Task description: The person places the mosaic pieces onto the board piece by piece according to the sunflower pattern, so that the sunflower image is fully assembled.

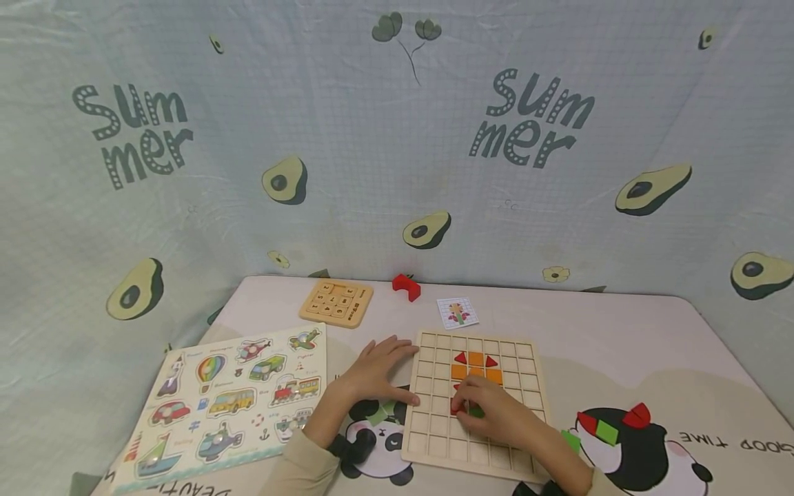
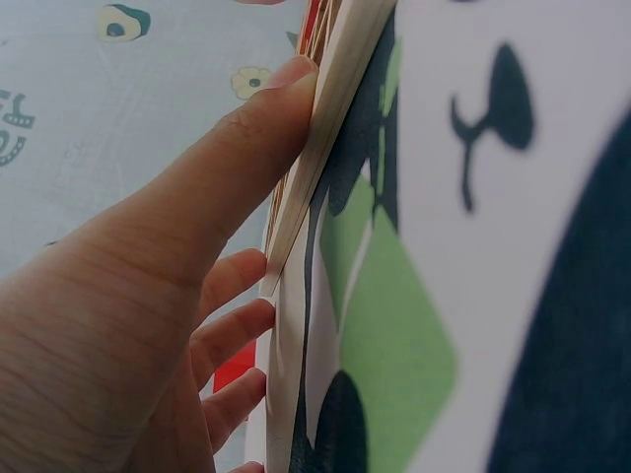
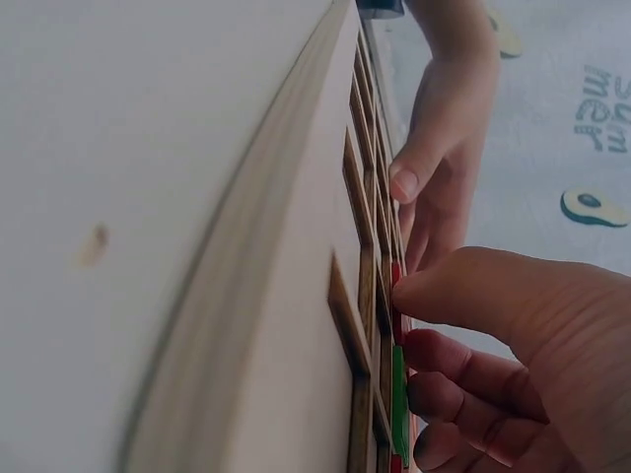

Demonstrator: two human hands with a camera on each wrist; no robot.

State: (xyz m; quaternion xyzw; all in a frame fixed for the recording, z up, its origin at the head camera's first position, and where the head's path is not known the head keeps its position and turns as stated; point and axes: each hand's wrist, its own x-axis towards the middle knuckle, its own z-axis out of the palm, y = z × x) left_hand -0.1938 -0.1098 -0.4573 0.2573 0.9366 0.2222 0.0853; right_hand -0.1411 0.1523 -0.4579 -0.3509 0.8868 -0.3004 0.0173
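Note:
A wooden grid board (image 1: pixel 417 444) lies on the table. Orange squares (image 1: pixel 475 359), red triangles (image 1: pixel 491 362) and a green piece (image 1: pixel 475 411) sit in its cells. My left hand (image 1: pixel 378 372) spreads along the board's left side, its thumb touching the edge in the left wrist view. Over the lower middle cells, my right hand (image 1: pixel 496 410) has curled fingers and pinches a small red piece (image 1: pixel 455 405) between thumb and fingers. In the right wrist view the thumb meets that red piece, beside the green piece (image 3: pixel 398 394). The right hand partly covers the pattern.
A pattern card (image 1: pixel 457 313) lies behind the board. Further left are a red piece (image 1: pixel 406 286), a wooden number slide puzzle (image 1: pixel 336 303) and a vehicle picture puzzle (image 1: pixel 248 368). Loose green (image 1: pixel 606 432) and red (image 1: pixel 637 416) pieces lie to the right on the panda-print cloth.

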